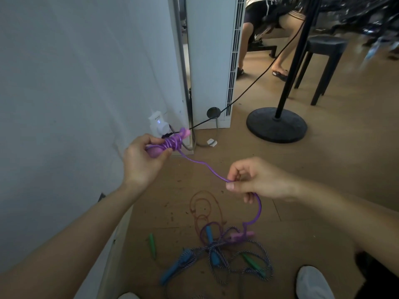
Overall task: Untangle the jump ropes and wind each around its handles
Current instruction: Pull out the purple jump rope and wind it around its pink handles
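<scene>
the tangle of ropes [216, 253] lies on the floor below both hands. the left hand [142, 160] grips the purple handle [155, 152], long axis pointing up-right, coils round it. the right hand [257, 180] pinches the purple rope [201, 163] down-right of the handle, nearer the unwound slack.

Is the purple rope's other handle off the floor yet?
No, the second pink handle lies on the floor in the tangle, its purple rope rising to the right hand; the left hand holds the wound handle.
</scene>
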Action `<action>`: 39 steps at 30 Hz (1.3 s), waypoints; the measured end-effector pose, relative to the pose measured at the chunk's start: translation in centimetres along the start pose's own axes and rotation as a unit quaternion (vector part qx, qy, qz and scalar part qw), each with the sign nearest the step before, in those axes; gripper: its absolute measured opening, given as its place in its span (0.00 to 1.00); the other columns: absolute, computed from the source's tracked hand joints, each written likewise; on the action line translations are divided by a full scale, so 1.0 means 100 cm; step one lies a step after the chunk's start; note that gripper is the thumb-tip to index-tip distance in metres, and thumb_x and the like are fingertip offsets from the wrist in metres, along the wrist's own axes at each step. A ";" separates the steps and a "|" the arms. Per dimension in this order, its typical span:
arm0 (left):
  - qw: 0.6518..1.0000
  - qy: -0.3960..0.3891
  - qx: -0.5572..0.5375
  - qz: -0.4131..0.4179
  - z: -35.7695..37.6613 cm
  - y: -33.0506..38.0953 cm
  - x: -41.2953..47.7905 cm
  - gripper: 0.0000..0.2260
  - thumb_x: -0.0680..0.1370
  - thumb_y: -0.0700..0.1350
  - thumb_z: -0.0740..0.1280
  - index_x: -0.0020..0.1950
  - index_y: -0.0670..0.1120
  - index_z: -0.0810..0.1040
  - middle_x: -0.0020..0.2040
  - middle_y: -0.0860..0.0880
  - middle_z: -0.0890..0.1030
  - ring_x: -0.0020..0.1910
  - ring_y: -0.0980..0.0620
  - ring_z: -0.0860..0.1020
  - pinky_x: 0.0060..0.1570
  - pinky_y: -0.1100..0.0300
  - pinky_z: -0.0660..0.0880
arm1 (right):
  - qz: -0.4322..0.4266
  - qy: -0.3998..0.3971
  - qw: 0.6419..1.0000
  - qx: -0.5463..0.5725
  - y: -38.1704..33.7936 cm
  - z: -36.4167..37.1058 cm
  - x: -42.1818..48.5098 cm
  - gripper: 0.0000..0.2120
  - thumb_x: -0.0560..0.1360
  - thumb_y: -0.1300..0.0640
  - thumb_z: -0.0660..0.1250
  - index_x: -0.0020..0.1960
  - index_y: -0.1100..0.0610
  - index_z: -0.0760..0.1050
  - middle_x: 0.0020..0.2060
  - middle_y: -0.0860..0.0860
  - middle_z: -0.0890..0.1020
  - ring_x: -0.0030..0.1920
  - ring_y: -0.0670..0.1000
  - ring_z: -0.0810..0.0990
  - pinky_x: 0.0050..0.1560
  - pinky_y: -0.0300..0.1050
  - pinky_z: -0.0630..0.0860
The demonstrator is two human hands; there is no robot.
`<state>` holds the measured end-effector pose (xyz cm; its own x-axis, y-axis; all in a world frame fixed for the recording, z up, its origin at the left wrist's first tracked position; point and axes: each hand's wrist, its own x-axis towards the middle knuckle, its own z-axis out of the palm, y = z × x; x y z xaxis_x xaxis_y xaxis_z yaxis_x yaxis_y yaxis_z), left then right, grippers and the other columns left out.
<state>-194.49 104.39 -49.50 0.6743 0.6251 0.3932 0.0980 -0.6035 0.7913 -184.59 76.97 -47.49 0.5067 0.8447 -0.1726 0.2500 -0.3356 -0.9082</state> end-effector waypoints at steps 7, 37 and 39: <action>0.961 -0.251 0.097 0.061 0.008 0.009 -0.019 0.13 0.65 0.42 0.81 0.39 0.56 0.80 0.38 0.56 0.82 0.39 0.57 0.81 0.44 0.53 0.80 | -0.071 0.065 0.994 0.043 -0.009 -0.034 0.004 0.07 0.81 0.62 0.62 0.47 0.61 0.78 0.32 0.51 0.77 0.33 0.48 0.77 0.41 0.42 0.80; 0.926 0.045 -0.313 -0.207 0.009 0.007 -0.003 0.07 0.72 0.37 0.77 0.45 0.41 0.79 0.42 0.42 0.82 0.41 0.46 0.83 0.48 0.53 0.83 | 0.133 -0.048 0.989 0.031 0.055 0.017 0.012 0.06 0.76 0.66 0.70 0.47 0.60 0.74 0.36 0.58 0.82 0.34 0.53 0.83 0.34 0.42 0.79; 0.975 0.020 -0.173 -0.141 0.007 -0.007 0.002 0.09 0.70 0.38 0.79 0.43 0.47 0.81 0.39 0.47 0.83 0.39 0.49 0.82 0.47 0.55 0.82 | 0.064 -0.045 0.997 0.016 0.044 0.014 0.011 0.05 0.75 0.66 0.71 0.45 0.59 0.76 0.34 0.56 0.81 0.31 0.49 0.80 0.33 0.40 0.78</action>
<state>-193.94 104.60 -50.35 0.6266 0.7648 0.1499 0.0184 -0.2068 0.9782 -184.09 77.04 -52.20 0.4572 0.8296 -0.3204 0.1613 -0.4317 -0.8875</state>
